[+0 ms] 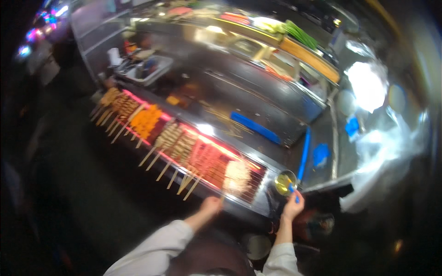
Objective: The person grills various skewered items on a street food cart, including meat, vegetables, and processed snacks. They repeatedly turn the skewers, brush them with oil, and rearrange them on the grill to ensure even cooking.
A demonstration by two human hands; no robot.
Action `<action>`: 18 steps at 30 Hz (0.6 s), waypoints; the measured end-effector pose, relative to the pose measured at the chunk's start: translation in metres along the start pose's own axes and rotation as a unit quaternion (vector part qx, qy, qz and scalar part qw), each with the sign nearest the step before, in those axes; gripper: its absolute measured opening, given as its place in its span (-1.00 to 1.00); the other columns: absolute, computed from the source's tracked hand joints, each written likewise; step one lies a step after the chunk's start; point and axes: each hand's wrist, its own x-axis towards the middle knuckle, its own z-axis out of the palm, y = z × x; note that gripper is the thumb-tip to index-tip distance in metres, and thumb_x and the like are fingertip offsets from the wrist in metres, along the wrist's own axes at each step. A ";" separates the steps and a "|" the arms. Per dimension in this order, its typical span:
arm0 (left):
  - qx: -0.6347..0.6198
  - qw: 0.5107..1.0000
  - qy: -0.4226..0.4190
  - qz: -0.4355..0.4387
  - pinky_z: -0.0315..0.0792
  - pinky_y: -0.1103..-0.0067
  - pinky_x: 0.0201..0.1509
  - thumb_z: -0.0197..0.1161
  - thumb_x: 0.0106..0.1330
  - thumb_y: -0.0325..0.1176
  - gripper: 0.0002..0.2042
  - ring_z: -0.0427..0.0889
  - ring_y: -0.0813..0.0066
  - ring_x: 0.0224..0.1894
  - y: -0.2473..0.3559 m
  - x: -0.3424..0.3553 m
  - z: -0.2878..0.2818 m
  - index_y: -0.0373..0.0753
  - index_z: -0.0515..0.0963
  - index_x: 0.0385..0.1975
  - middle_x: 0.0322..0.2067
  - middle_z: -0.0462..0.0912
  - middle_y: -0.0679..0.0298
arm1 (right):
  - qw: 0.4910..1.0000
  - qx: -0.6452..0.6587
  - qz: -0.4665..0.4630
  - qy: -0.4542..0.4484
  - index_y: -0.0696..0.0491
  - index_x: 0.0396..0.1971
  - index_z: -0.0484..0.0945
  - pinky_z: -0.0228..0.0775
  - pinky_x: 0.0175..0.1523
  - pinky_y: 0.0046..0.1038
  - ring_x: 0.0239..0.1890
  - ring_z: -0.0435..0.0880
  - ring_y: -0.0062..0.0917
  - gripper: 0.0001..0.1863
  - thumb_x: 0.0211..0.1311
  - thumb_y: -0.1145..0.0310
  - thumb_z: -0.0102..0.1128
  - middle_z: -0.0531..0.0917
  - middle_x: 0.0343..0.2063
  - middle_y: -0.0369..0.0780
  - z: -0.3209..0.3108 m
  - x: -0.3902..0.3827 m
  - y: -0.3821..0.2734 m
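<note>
Near the bottom middle, the left hand (211, 205) pinches a skewer (234, 178) on the glowing grill (258, 184). The right hand (293, 205) grips a blue brush (293, 191) (blurry) by a small bowl (285, 182).

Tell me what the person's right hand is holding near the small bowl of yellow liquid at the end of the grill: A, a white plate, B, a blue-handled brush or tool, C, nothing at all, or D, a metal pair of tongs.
B: the right hand grips a blue-handled tool whose end reaches the small bowl of yellowish liquid at the end of the grill, while the left hand is at the skewer sticks.
</note>
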 end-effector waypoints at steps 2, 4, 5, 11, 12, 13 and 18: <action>0.080 0.964 0.162 0.194 0.44 0.39 -0.03 0.22 0.15 -0.19 -0.68 0.59 0.20 -0.18 -0.039 -0.014 -0.018 -0.24 0.55 -0.16 -0.26 0.63 0.16 | 0.998 -0.061 -0.031 -0.003 0.17 -0.23 0.56 0.47 -0.38 -0.60 -0.40 0.53 -0.62 -0.85 0.20 0.49 0.16 0.55 -0.35 -0.25 0.011 -0.007 -0.019; 0.060 0.911 0.246 0.325 0.45 0.37 -0.06 0.23 0.08 -0.34 -0.75 0.58 0.18 -0.17 -0.033 -0.042 -0.055 -0.25 0.56 -0.23 -0.23 0.59 0.14 | 0.996 -0.055 -0.073 0.000 0.17 -0.27 0.58 0.51 -0.38 -0.59 -0.38 0.54 -0.59 -0.86 0.17 0.49 0.19 0.52 -0.32 -0.24 0.012 -0.008 -0.037; 0.093 0.872 0.312 0.365 0.43 0.35 -0.05 0.22 0.06 -0.39 -0.74 0.56 0.12 -0.16 -0.027 -0.049 -0.074 -0.28 0.53 -0.22 -0.24 0.57 0.10 | 0.995 -0.055 -0.079 0.002 0.18 -0.30 0.60 0.50 -0.39 -0.59 -0.40 0.54 -0.59 -0.87 0.15 0.49 0.20 0.53 -0.34 -0.24 0.015 -0.007 -0.040; 0.285 0.867 0.344 0.222 0.35 0.29 0.04 0.41 -0.06 -0.12 -0.28 0.40 -0.01 0.02 -0.037 -0.033 -0.124 -0.38 0.27 0.05 -0.02 0.40 -0.03 | 0.995 -0.094 0.025 -0.002 0.20 -0.30 0.60 0.42 -0.47 -0.61 -0.56 0.52 -0.63 -0.86 0.15 0.49 0.21 0.54 -0.40 -0.25 0.016 -0.008 -0.029; 0.300 0.868 0.339 0.206 0.36 0.29 0.04 0.44 -0.09 -0.07 -0.22 0.40 0.00 0.03 -0.038 -0.026 -0.121 -0.39 0.23 0.07 -0.03 0.41 -0.04 | 0.996 -0.006 0.089 0.025 0.20 -0.26 0.58 0.39 -0.46 -0.64 -0.57 0.50 -0.65 -0.85 0.19 0.48 0.18 0.54 -0.42 -0.26 0.013 -0.005 -0.009; 0.296 0.871 0.334 0.205 0.38 0.27 0.01 0.43 -0.08 -0.05 -0.20 0.44 -0.03 -0.02 -0.041 -0.023 -0.122 -0.39 0.21 0.09 -0.09 0.45 -0.06 | 0.981 0.082 0.173 0.013 0.21 -0.17 0.53 0.39 -0.43 -0.67 -0.57 0.48 -0.67 -0.80 0.23 0.47 0.14 0.55 -0.43 -0.27 0.010 -0.004 -0.009; -0.303 0.952 -0.043 -0.007 0.51 0.44 -0.25 0.14 0.31 -0.10 -0.61 0.63 0.31 -0.30 -0.071 0.018 -0.149 -0.30 0.39 -0.06 -0.26 0.63 0.08 | 0.789 0.478 0.366 0.121 0.18 -0.13 0.45 0.51 -0.37 -0.69 -0.43 0.51 -0.66 -0.74 0.28 0.33 0.11 0.52 -0.27 -0.24 0.014 -0.016 -0.091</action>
